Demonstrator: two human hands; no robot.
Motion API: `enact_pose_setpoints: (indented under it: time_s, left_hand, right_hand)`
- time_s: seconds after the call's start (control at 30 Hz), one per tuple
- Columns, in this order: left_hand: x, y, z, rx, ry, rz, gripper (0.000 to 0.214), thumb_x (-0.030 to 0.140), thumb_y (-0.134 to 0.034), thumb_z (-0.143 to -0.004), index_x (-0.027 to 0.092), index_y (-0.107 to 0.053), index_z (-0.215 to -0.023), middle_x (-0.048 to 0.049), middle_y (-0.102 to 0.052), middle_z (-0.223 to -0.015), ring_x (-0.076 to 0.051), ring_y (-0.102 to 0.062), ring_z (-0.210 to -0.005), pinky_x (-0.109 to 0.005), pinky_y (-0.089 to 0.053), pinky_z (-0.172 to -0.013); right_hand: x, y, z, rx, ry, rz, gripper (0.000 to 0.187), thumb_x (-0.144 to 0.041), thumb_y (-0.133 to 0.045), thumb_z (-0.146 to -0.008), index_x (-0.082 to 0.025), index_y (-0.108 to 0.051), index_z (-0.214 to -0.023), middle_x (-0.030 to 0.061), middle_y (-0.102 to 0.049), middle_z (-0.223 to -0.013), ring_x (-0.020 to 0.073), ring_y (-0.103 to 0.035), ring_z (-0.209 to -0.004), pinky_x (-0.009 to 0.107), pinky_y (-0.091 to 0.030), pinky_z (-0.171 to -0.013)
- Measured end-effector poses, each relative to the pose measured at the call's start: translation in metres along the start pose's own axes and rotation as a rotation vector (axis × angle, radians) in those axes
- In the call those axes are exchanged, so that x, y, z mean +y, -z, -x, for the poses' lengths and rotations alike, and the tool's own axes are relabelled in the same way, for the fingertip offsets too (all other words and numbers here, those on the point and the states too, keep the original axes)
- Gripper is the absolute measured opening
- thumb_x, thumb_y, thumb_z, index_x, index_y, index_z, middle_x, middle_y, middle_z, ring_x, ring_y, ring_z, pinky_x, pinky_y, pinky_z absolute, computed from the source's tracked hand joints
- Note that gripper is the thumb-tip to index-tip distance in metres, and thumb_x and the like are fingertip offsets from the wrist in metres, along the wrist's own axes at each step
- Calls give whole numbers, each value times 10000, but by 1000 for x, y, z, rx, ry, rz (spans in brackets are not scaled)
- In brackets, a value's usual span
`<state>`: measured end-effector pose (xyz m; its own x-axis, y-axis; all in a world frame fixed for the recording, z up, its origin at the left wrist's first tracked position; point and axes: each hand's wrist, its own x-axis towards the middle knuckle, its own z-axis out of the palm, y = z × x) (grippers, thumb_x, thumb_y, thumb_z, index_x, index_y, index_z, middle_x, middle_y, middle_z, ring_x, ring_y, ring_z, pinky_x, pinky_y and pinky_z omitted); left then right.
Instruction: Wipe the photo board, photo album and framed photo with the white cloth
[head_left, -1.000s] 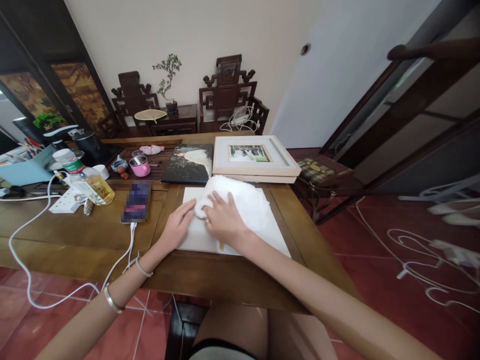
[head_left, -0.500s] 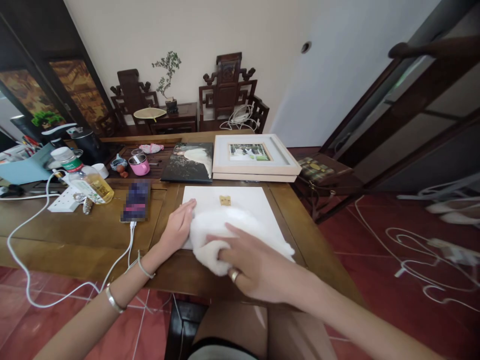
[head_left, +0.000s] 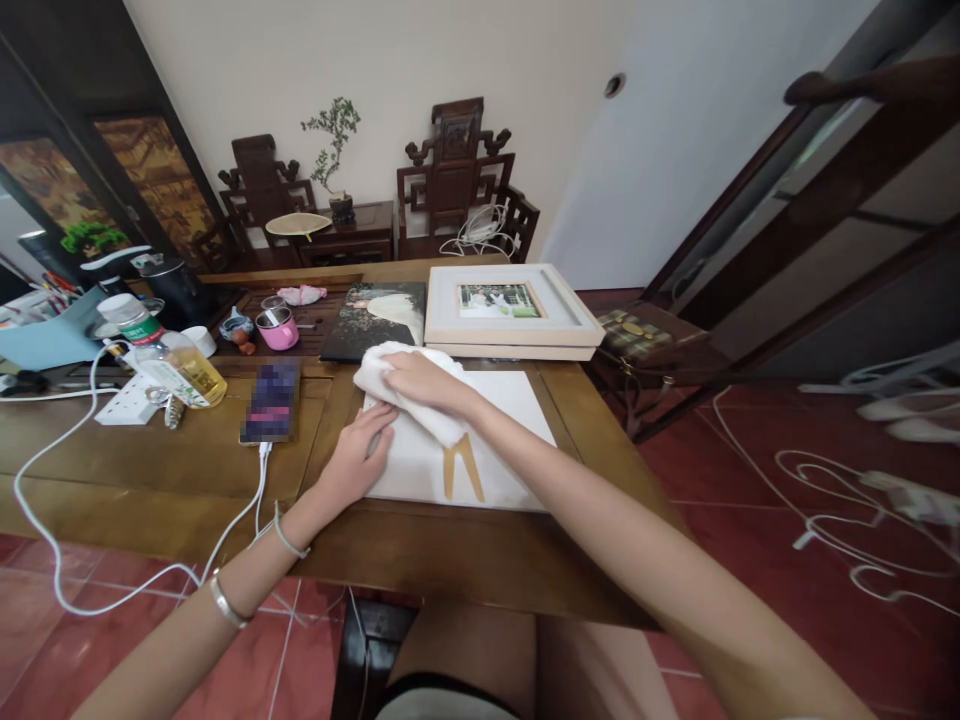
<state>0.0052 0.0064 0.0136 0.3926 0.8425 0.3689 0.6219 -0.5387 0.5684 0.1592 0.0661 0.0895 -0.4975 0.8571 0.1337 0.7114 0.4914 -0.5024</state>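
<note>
A flat white board [head_left: 420, 470] lies on the wooden table in front of me, with two tan strips [head_left: 465, 470] showing on its lower half in an upside-down V. My right hand [head_left: 420, 378] grips a bunched white fluffy cloth [head_left: 375, 375] and presses it on the board's far left part. The cloth and forearm cover much of the board. My left hand [head_left: 358, 450] rests at the board's left edge, its fingers stretched out over the rim, close to the cloth.
Behind the board are a dark photo panel [head_left: 375, 325] and a pale framed picture [head_left: 559, 310] on top of another frame. To the left lie a phone [head_left: 270, 400] with a white cable, an oil-coloured bottle [head_left: 176, 360], a power strip [head_left: 127, 400] and a pink cup [head_left: 277, 328].
My right hand has carried the cloth from the board's near side to its far left corner, uncovering the tan strips' lower ends. My left hand stays at the left edge.
</note>
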Motion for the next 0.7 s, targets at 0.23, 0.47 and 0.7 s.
enact_pose_setpoints:
  time_s: [0.23, 0.47, 0.7]
  left_hand:
    - [-3, -1, 1, -17, -18, 2, 349, 213, -429, -883, 119, -616, -1162, -146, -570, -1295, -240, -473, -1270, -471, -318, -1102]
    - [-2, -3, 3, -7, -12, 20, 343, 186, -430, -872, 132, -618, -1154, -149, -571, -1294, -234, -463, -1279, -482, -304, -1106]
    - [0, -1, 2, -20, 4, 8, 360, 200, -426, -877, 107, -601, -1178, -161, -556, -1306, -239, -456, -1284, -484, -302, -1106]
  right_hand:
    - [14, 9, 12, 4, -74, 60, 254, -148, -370, -777, -137, -621, -815, 144, -680, -993, 249, -582, -877, 293, -390, -776]
    - [75, 41, 81, 93, -230, 102, 204, -228, -349, -778, -183, -538, -716, 117, -665, -863, 243, -585, -793, 308, -411, -696]
    - [79, 35, 150, 104, -209, 130, 151, -240, -346, -735, -258, -396, -594, 10, -506, -552, 239, -546, -630, 385, -441, -740]
